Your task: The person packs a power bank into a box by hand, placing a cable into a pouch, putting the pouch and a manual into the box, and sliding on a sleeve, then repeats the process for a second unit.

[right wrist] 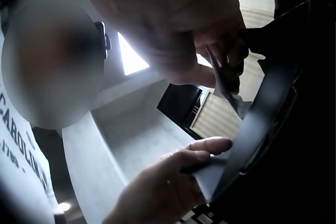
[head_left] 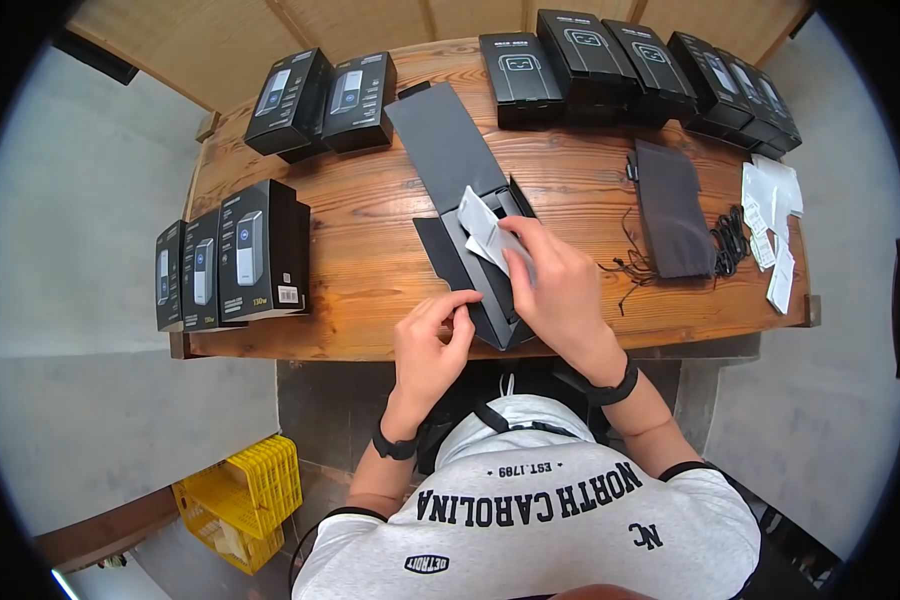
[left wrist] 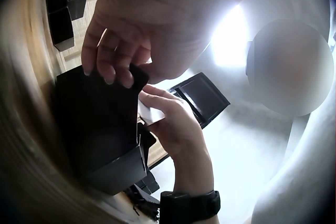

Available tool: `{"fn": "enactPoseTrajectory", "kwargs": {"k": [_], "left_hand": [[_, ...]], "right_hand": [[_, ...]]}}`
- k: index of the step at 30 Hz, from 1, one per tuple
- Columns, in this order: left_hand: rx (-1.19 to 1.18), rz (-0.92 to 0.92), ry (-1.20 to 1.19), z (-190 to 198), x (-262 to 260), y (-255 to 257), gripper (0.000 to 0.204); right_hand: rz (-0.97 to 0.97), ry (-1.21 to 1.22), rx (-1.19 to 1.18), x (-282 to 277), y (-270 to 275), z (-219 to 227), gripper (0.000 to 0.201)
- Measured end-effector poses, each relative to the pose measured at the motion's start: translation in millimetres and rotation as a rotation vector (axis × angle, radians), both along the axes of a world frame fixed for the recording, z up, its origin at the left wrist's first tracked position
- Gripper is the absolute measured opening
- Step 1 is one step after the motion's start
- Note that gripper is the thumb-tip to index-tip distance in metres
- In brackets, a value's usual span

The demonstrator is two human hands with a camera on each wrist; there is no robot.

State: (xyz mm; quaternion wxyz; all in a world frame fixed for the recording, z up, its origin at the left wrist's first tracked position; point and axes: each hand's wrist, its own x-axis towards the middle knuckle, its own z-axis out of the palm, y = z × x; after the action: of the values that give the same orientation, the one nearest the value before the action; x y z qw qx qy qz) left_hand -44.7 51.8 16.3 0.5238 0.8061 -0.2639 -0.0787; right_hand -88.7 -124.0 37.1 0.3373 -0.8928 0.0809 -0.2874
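A long black cardboard box (head_left: pixel 458 262) lies on the wooden table before me, its lid (head_left: pixel 445 140) folded back away from me. My left hand (head_left: pixel 432 335) pinches a side flap of the box between thumb and fingers; this grip also shows in the right wrist view, where the flap (right wrist: pixel 210 174) sits at the thumb. Over the box opening, my right hand (head_left: pixel 565 285) holds white folded paper (head_left: pixel 482 225) between thumb and fingers. Dark inner walls show below the paper, and the box's depth is partly hidden by the right hand.
Black product boxes stand at left (head_left: pixel 250 250), back left (head_left: pixel 360 100) and back right (head_left: pixel 585 60). To the right lie a dark drawstring pouch (head_left: pixel 673 215), a coiled black cable (head_left: pixel 730 242) and white papers (head_left: pixel 773 190). A yellow crate (head_left: pixel 270 480) is on the floor.
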Motion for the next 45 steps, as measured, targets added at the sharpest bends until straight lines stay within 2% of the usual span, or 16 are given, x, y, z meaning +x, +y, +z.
{"fn": "enactPoseTrajectory", "kwargs": {"k": [1, 3, 7, 9, 17, 19, 20, 25, 27, 36, 39, 40, 41, 42, 44, 45], "left_hand": [[0.013, -0.005, -0.019, 0.6, 0.0, 0.3, 0.02], [0.019, -0.009, -0.021, 1.5, -0.2, 0.6, 0.02], [0.015, -0.029, -0.075, -1.5, 0.9, 0.6, 0.02], [0.002, -0.031, -0.087, -1.7, 0.7, 0.1, 0.02], [0.003, -0.013, -0.187, -4.3, 0.6, 0.0, 0.02], [0.144, -0.042, -0.196, -2.2, -0.4, 2.6, 0.017], [0.144, -0.046, -0.197, 0.7, -1.4, 1.4, 0.017], [0.379, -0.022, -0.567, 15.4, -3.0, -1.7, 0.016], [0.408, -0.045, -0.556, 11.7, -3.3, -1.7, 0.017], [0.367, -0.151, -0.441, 3.1, -4.7, -9.2, 0.023], [0.378, -0.18, -0.458, 2.5, -1.5, -6.3, 0.037], [0.23, -0.16, -0.364, -0.2, 1.2, -5.5, 0.052], [0.084, -0.139, -0.269, -3.3, 3.3, -3.8, 0.068], [0.086, -0.139, -0.269, -6.3, 4.7, -1.4, 0.068], [-0.052, -0.184, -0.111, -13.3, 8.6, 3.7, 0.094], [-0.088, -0.255, -0.019, -16.5, 11.2, 5.3, 0.105]], "right_hand": [[-0.001, 0.001, -0.003, 0.2, -2.2, -2.2, 0.03], [-0.011, 0.141, -0.254, -1.3, -11.2, -7.5, 0.03], [0.028, 0.265, -0.232, -8.7, -18.0, -16.0, 0.031], [0.108, 0.254, -0.229, -14.1, -16.8, -14.8, 0.027], [0.146, 0.149, -0.081, -25.2, -23.8, -7.2, 0.026], [0.167, 0.185, -0.028, -27.8, -24.1, -8.0, 0.027], [0.15, 0.169, -0.099, -27.2, -23.1, -11.7, 0.028], [-0.009, 0.129, -0.193, -23.6, -22.3, -13.5, 0.03], [-0.076, 0.112, -0.321, -23.7, -27.6, -16.3, 0.026], [0.034, 0.182, -0.302, -28.2, -32.6, -20.4, 0.019], [0.041, 0.133, -0.291, -32.1, -38.2, -19.4, 0.032], [0.04, 0.133, -0.289, -33.7, -40.1, -18.7, 0.032], [0.01, 0.068, -0.099, -35.8, -42.0, -18.1, 0.039], [-0.021, 0.003, 0.091, -37.8, -44.4, -18.4, 0.046], [-0.003, -0.012, 0.135, -42.8, -51.3, -24.2, 0.054], [0.061, 0.027, 0.258, -46.7, -53.9, -30.5, 0.054]]}}
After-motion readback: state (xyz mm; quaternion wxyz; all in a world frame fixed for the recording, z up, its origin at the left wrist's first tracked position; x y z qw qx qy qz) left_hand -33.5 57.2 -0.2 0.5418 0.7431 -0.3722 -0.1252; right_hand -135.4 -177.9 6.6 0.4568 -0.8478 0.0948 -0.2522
